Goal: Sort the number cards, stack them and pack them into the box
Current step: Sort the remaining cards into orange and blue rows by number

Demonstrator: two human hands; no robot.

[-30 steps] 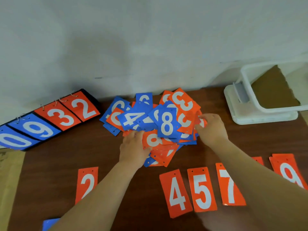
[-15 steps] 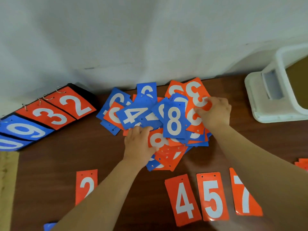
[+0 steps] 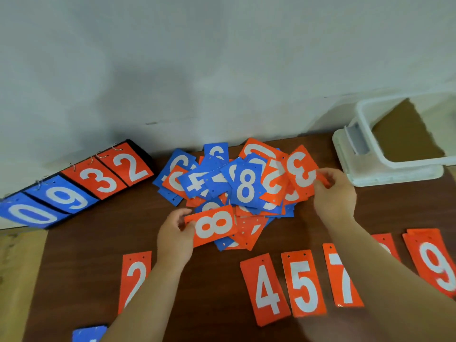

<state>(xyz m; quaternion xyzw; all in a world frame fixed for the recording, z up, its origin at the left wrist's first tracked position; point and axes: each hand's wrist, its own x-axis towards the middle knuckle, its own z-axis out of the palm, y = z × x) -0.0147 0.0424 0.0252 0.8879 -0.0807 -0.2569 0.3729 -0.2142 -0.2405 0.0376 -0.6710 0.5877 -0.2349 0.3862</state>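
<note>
Brown wood-grain table (image 3: 98, 243) carries everything, set against a pale wall (image 3: 222, 58). At the far left a flip scoreboard (image 3: 74, 191) with ring-bound leaves reads 0 and 9 in blue and 3 and 2 in orange. At the far right stands a white plastic box (image 3: 417, 162), its opening in view.

Between them, against the wall, lies the loose pile of number cards (image 3: 227, 186). The cards are glossy rectangles in blue and orange with white digits and small punched holes at one short edge. They overlap at all angles, and a blue 8 card (image 3: 245, 187) sits on top near the middle.

Along the near edge runs a sorted row of orange cards, digits upright: a 2 card (image 3: 134, 275), then well apart a 4 card (image 3: 266, 290), a 5 card (image 3: 304, 283), a 7 card (image 3: 343, 277) and a 9 card (image 3: 436, 265) lying on another orange card. One more orange card (image 3: 385, 243) is mostly hidden by the right forearm, so its digit cannot be read. A blue card (image 3: 88, 334) shows at the bottom left edge.

The left hand (image 3: 175, 235) pinches the left end of an orange 8 card (image 3: 214, 224) at the near side of the pile, with its digit lying sideways. The right hand (image 3: 335, 193) pinches the right edge of an orange 3 card (image 3: 302, 176) at the pile's right side.

Half a second ago the left hand lay on the pile with the orange 8 partly under the blue cards; now that card is out and turned. The right hand keeps its grasp on the 3.
</note>
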